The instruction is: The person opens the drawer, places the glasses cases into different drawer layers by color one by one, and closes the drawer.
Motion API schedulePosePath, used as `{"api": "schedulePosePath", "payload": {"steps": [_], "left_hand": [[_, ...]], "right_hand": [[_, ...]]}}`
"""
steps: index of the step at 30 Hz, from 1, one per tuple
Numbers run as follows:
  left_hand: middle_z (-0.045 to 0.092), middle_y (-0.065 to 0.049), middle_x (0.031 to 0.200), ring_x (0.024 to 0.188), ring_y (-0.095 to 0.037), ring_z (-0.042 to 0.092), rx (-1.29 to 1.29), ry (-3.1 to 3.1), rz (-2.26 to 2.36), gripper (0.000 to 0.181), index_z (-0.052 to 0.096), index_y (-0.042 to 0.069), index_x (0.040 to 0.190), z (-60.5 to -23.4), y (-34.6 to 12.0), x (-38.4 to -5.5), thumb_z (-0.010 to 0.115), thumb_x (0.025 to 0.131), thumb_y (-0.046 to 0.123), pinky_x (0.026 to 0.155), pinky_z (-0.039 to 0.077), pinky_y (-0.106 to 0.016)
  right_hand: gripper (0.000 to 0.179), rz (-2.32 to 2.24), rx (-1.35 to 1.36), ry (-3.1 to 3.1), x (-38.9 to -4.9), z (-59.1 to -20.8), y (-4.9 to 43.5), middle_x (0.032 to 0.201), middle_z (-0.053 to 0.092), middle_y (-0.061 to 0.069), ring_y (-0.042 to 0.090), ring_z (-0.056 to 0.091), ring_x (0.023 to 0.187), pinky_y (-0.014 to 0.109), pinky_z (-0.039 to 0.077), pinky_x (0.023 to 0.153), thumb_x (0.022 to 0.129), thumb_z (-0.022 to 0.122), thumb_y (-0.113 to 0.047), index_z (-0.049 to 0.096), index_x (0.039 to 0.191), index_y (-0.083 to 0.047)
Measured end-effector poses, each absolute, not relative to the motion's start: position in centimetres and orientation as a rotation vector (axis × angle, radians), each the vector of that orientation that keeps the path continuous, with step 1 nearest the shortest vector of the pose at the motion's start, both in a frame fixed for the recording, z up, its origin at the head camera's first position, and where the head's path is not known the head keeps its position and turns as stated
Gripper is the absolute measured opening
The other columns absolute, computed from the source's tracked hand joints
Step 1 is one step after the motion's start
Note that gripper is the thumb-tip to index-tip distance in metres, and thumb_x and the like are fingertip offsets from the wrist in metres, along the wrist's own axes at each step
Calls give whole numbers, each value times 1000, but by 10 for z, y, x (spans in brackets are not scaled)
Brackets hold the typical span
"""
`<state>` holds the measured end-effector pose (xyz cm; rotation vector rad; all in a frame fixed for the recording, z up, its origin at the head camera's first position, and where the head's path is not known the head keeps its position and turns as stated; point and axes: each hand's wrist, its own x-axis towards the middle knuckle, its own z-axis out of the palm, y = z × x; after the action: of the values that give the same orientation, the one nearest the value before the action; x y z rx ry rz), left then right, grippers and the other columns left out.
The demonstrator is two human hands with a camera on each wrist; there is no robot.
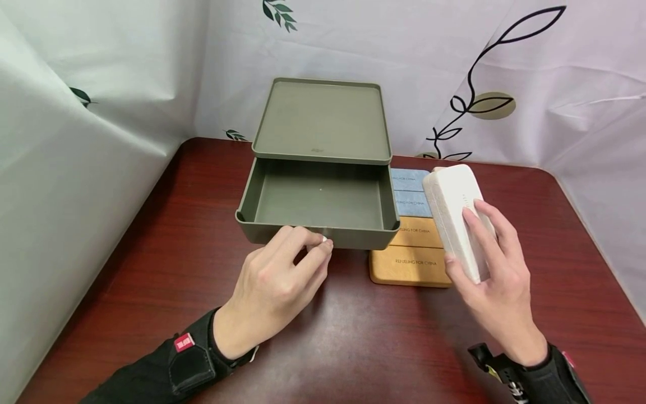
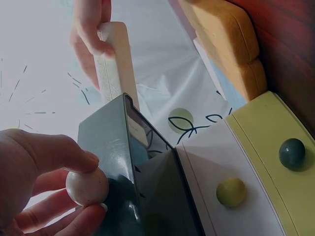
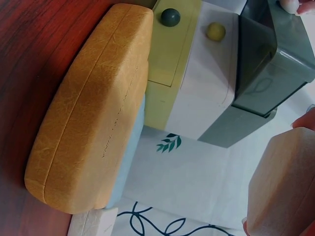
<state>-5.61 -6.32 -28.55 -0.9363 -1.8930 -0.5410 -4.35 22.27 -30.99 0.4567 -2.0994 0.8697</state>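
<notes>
My left hand (image 1: pixel 275 286) pinches a round white knob (image 2: pixel 87 188) between thumb and fingers. The knob sits on the front of the top green drawer (image 1: pixel 353 238), which stands pulled out with its bare floor showing. To the right, my right hand (image 1: pixel 497 275) grips a white oblong case (image 1: pixel 446 205), like a glasses case, tilted and raised above the orange cases (image 1: pixel 414 264). Its fingers lie over the top face, with the thumb along the near side. The case is also visible in the right wrist view, partly cut off by the frame edge.
Below the green drawer are a closed white drawer (image 3: pixel 209 73) with a yellow knob (image 3: pixel 215 31) and a yellow-green drawer (image 3: pixel 162 64) with a dark green knob (image 3: pixel 170 17). Blue cases (image 1: pixel 411 193) lie behind the orange ones. A patterned cloth (image 1: pixel 404 45) hangs around the table.
</notes>
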Motion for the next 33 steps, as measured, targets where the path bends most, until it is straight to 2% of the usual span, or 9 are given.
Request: {"api": "schedulePosePath", "payload": {"steps": [10, 19, 27, 33], "left_hand": [[60, -4, 80, 64, -16, 53, -942, -1879, -542, 15, 68, 3, 82, -284, -63, -55, 54, 87, 0, 49, 46, -21], [60, -4, 80, 65, -15, 54, -945, -1864, -538, 16, 68, 3, 82, -282, -64, -52, 53, 87, -1, 50, 47, -21], [59, -3, 79, 64, -15, 53, -941, -1841, -531, 15, 68, 3, 81, -281, -64, -49, 54, 85, -2, 48, 45, -19], [59, -2, 79, 66, -14, 55, -946, -1835, -538, 16, 68, 3, 81, -281, -65, -47, 54, 85, -2, 48, 45, -18]], "right_hand": [[52, 869, 462, -2090, -46, -309, 219, 131, 53, 30, 33, 52, 112, 8, 36, 92, 76, 62, -19, 61, 122, 6], [53, 862, 464, -2080, -47, -310, 218, 130, 53, 30, 33, 52, 111, 8, 35, 90, 77, 61, -21, 61, 122, 6], [54, 861, 452, -2114, -48, -316, 222, 132, 53, 29, 23, 51, 110, 7, 34, 88, 77, 62, -21, 61, 124, 5], [54, 862, 448, -2116, -48, -318, 222, 133, 53, 28, 21, 51, 110, 7, 34, 88, 76, 62, -20, 61, 124, 4]]}}
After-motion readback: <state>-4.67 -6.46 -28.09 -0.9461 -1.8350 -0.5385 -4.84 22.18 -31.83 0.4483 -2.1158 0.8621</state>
